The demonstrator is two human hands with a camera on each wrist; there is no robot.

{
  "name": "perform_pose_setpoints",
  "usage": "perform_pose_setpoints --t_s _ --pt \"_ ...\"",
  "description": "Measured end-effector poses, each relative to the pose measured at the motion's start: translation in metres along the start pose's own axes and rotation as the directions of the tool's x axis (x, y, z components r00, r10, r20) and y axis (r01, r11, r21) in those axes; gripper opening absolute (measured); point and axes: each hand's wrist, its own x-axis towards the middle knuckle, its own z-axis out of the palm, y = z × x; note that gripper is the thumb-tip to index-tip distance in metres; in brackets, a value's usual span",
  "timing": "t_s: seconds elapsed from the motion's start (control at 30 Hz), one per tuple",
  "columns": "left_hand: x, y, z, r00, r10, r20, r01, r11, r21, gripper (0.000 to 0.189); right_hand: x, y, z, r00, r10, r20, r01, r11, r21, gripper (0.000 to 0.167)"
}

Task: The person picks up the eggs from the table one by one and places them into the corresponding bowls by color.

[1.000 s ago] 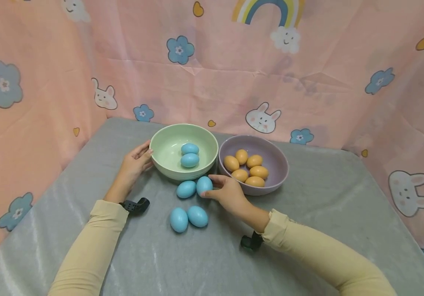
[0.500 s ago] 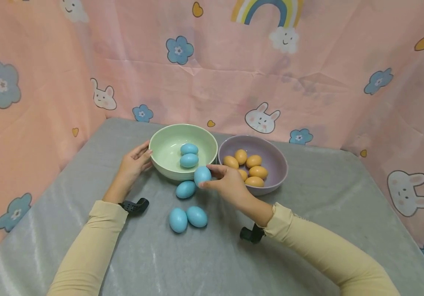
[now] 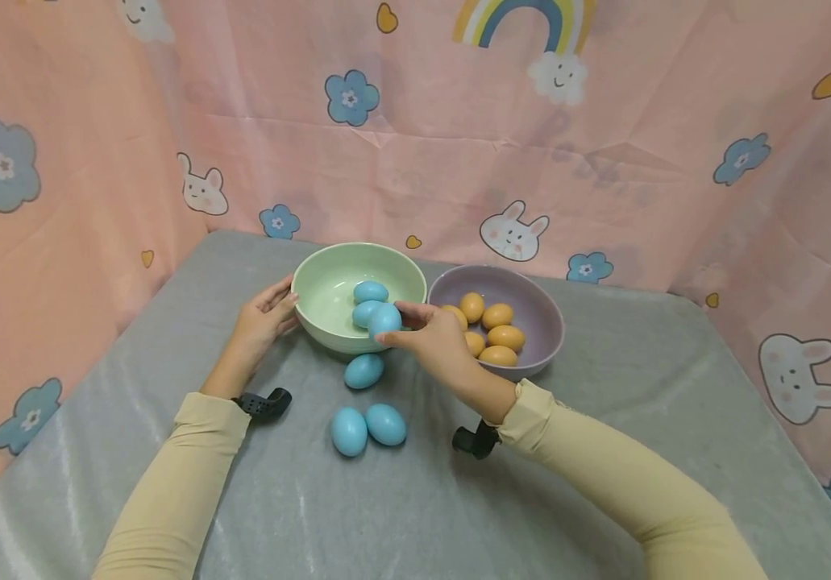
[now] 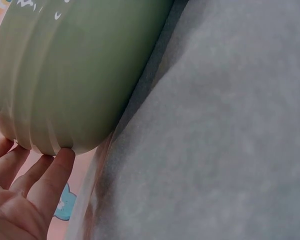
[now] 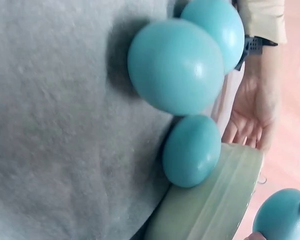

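Note:
In the head view my right hand [image 3: 438, 342] pinches a blue egg [image 3: 385, 322] between thumb and fingers, over the front rim of the green bowl [image 3: 321, 278]. That egg partly covers one of two blue eggs lying inside the bowl. My left hand [image 3: 259, 322] touches the bowl's outer left side; in the left wrist view its fingers [image 4: 52, 182] reach fairly straight against the wall. Just in front of the bowl lies a blue egg [image 3: 363, 371]. Closer to me, a pair of blue eggs, one left [image 3: 349, 432] and one right [image 3: 386, 424], lie side by side.
Right of the green bowl stands a purple bowl [image 3: 542, 322] with several orange eggs [image 3: 506, 338], partly hidden by my right hand. Grey cloth [image 3: 299, 515] covers the table. A pink patterned curtain [image 3: 430, 161] encloses the back and sides.
My right hand has lifted the blue egg off the cloth and carried it up and left to the green bowl's rim. My left hand has stayed at the bowl.

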Motion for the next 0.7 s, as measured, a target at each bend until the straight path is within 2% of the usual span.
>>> perform_pose_setpoints --t_s 0.3,0.5,0.7 --pt "0.001 -0.002 -0.001 1.000 0.009 0.004 -0.009 1.000 0.009 0.055 0.022 -0.007 0.006 0.998 -0.040 -0.053 0.038 0.999 -0.037 0.063" --pt "0.002 -0.003 0.000 1.000 0.006 0.006 -0.006 1.000 -0.013 0.054 0.038 -0.008 0.010 0.998 -0.044 -0.055 0.041 0.998 -0.052 0.063" --pt "0.001 -0.003 0.000 1.000 0.015 -0.001 -0.015 1.000 0.008 0.055 0.049 -0.010 0.016 0.998 -0.044 -0.041 0.040 0.995 -0.095 0.062"
